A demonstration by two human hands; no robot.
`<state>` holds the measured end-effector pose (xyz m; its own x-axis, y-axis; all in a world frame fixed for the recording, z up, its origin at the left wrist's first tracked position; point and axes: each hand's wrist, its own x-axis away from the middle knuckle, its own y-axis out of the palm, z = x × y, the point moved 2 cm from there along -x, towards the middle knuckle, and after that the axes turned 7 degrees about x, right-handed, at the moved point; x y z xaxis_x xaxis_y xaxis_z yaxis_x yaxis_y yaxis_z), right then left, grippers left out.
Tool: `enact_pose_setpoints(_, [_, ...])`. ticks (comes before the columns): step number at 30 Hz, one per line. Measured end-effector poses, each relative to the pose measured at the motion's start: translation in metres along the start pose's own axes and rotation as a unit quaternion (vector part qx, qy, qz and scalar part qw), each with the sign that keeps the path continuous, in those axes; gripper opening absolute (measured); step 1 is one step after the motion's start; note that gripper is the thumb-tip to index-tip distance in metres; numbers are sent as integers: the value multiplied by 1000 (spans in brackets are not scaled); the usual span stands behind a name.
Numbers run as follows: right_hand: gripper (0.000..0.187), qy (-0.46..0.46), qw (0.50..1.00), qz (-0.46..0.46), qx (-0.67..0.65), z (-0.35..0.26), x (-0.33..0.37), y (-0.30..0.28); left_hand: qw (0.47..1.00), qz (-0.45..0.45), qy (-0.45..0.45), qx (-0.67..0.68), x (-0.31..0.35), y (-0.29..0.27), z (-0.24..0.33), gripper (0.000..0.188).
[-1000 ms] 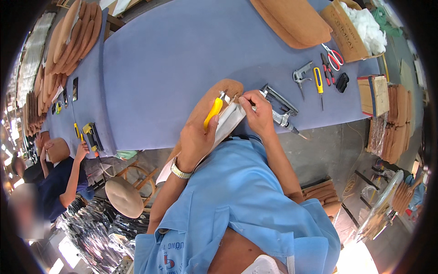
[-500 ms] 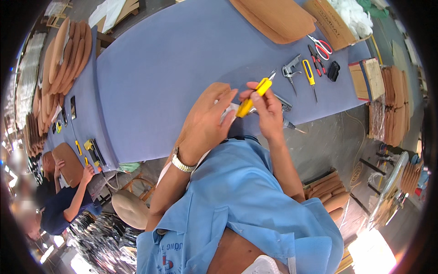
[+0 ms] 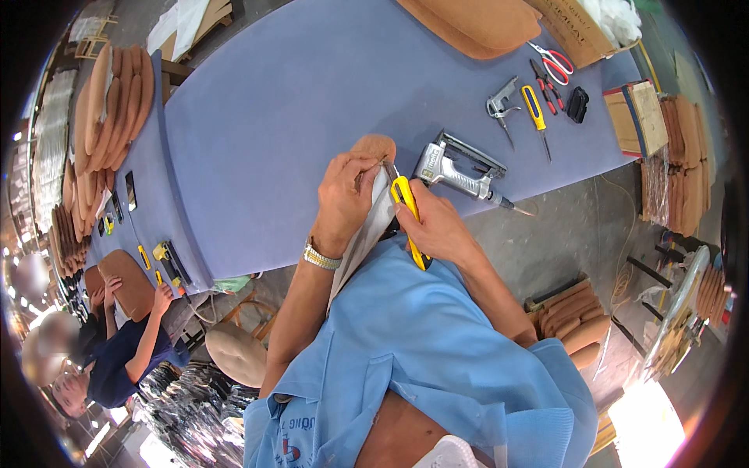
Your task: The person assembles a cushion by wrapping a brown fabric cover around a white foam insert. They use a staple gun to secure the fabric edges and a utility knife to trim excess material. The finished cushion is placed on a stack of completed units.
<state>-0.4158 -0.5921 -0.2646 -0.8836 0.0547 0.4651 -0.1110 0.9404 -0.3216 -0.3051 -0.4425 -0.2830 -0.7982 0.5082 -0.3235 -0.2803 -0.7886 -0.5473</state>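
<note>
My left hand (image 3: 343,195) pinches the edge of a brown padded piece (image 3: 376,146), whose grey-white underside fabric (image 3: 367,242) hangs down along my shirt. Closed around a yellow-handled cutting tool (image 3: 403,199), my right hand (image 3: 437,226) holds its slim metal tip up at the piece's edge, beside my left fingers. I cannot make out the exact kind of tool. A silver staple gun (image 3: 452,171) lies on the blue-covered table (image 3: 257,132), just to the right of my right hand.
Farther right lie an air blow gun (image 3: 502,101), a yellow screwdriver (image 3: 534,109), red-handled pliers (image 3: 546,84), scissors (image 3: 555,64) and a black case (image 3: 577,105). Brown panels (image 3: 476,27) and a cardboard box (image 3: 573,31) sit at the back. A co-worker (image 3: 129,359) handles a brown pad at left.
My right hand has turned the yellow tool and brought its tip to the padded piece's edge. My left hand has shifted and now pinches that edge. The staple gun has come into fuller view.
</note>
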Motion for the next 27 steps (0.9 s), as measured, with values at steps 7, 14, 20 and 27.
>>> enact_pose_setpoints(7, [32,9,1000,4,24,-1,-2,4,999,-16,-14,29,-1,-4,3,9])
enact_pose_setpoints(14, [34,-11,994,21,105,-8,-1,4,1000,-9,13,20,0,-3,5,10])
enact_pose_setpoints(20, [32,-8,989,17,147,-10,-1,5,1000,12,11,27,8,2,3,10])
enact_pose_setpoints(27, [28,-8,992,26,126,-9,4,10,999,11,12,32,14,-1,2,9])
